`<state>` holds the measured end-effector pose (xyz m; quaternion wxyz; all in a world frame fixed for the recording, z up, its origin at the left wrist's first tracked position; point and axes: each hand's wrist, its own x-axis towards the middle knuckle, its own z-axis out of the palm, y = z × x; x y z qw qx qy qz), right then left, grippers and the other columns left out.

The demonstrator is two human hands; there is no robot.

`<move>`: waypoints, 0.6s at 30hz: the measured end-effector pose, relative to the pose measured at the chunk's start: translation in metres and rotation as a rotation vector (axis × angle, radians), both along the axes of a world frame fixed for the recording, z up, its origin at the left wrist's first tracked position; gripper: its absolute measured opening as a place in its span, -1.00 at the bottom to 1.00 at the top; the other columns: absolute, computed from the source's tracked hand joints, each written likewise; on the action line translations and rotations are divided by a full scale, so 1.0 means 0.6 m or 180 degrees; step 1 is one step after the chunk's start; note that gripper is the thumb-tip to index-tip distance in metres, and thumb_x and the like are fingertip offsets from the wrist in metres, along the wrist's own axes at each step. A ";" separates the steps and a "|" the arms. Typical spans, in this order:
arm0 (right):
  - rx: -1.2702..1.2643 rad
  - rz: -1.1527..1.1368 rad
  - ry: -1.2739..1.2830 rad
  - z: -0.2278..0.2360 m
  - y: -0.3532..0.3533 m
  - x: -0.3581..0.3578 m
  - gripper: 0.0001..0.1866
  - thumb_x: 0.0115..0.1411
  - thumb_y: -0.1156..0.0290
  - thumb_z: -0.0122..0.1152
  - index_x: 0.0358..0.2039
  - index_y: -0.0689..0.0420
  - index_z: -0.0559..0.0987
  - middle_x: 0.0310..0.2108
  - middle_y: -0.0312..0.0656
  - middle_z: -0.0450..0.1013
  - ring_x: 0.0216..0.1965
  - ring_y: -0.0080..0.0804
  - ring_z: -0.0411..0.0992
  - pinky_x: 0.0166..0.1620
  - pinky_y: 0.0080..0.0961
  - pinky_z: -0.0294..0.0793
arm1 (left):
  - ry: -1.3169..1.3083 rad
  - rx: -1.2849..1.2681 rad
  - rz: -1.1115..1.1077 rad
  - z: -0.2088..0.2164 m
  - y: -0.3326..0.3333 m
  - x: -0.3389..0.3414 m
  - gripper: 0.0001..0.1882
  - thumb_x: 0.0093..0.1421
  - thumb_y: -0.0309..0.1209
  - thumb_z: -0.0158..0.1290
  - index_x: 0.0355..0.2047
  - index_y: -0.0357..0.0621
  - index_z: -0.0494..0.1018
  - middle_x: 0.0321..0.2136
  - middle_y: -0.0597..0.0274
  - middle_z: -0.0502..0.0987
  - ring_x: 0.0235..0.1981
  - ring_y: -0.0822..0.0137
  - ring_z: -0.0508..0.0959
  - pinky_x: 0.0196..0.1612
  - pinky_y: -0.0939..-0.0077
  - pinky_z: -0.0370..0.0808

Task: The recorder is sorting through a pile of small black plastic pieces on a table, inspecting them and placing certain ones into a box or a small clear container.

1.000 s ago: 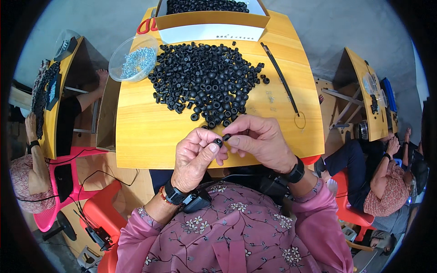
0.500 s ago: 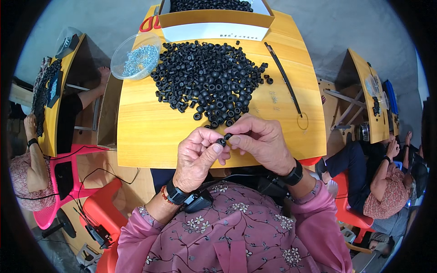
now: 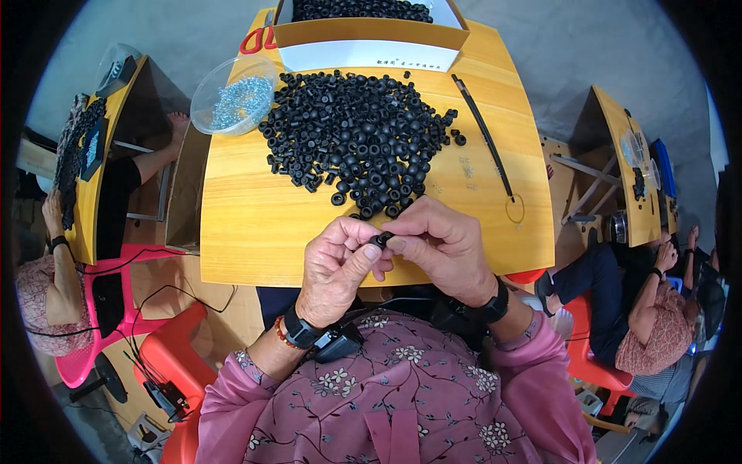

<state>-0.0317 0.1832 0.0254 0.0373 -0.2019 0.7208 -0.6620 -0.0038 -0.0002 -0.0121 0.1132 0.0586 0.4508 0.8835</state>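
Observation:
Both hands meet just over the front edge of the yellow wooden table (image 3: pixel 239 255). In the pinched fingers of my left hand (image 3: pixel 334 261) is a small round black plastic part (image 3: pixel 379 240). My right hand (image 3: pixel 444 241) pinches another small black piece (image 3: pixel 387 234) against it, the two touching; the fingertips partly cover both. Just beyond lies a big pile of loose black plastic parts (image 3: pixel 352 143), some round and hollow, others like short cylinders. A clear round tub (image 3: pixel 202 116) with many tiny silvery-blue pieces, probably springs, stands left of the pile.
Behind the pile stands a white and brown box (image 3: pixel 363 54) filled with more black parts. Red-handled scissors (image 3: pixel 251 40) lie beside it. To the right are a thin black stick (image 3: pixel 483 135) with a wire loop and several tiny springs (image 3: pixel 468 172). People sit at tables on both sides.
My right hand has moved slightly left, bringing its black piece closer onto the one in my left hand. The table's things keep their places, with a slight shift of the view.

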 end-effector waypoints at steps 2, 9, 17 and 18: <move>-0.0112 -0.0064 -0.0112 -0.004 -0.002 0.003 -0.89 0.19 0.58 0.26 -0.24 0.21 0.63 -0.44 -0.28 0.49 -0.37 -0.53 0.43 -0.27 -0.57 0.39 | 0.0006 0.0015 0.0002 0.001 0.000 0.000 -0.81 0.34 -0.44 0.07 -0.14 -0.30 0.39 -0.32 0.15 0.59 -0.37 0.47 0.58 -0.31 0.61 0.54; 0.0263 -0.0067 0.0233 0.004 0.000 -0.001 -0.86 0.16 0.58 0.27 -0.24 0.20 0.63 -0.44 -0.24 0.49 -0.39 -0.47 0.44 -0.28 -0.57 0.40 | -0.0001 0.0026 0.0038 -0.004 0.002 0.000 -0.83 0.34 -0.46 0.06 -0.15 -0.30 0.39 -0.31 0.15 0.59 -0.36 0.47 0.59 -0.31 0.62 0.55; 0.0499 -0.0112 0.0533 0.010 -0.003 0.000 -0.84 0.16 0.61 0.24 -0.23 0.20 0.63 -0.46 -0.19 0.48 -0.42 -0.39 0.46 -0.34 -0.54 0.44 | -0.0070 0.0023 0.0066 -0.006 0.004 0.002 -0.87 0.33 -0.50 0.05 -0.15 -0.28 0.39 -0.30 0.15 0.60 -0.37 0.47 0.61 -0.32 0.64 0.55; 0.0532 -0.0089 0.0598 0.010 -0.003 0.000 -0.84 0.16 0.62 0.23 -0.23 0.20 0.63 -0.46 -0.19 0.47 -0.42 -0.39 0.46 -0.34 -0.54 0.44 | -0.0081 0.0007 0.0059 -0.006 0.004 0.002 -0.87 0.33 -0.50 0.05 -0.15 -0.28 0.40 -0.30 0.15 0.60 -0.37 0.47 0.61 -0.33 0.64 0.55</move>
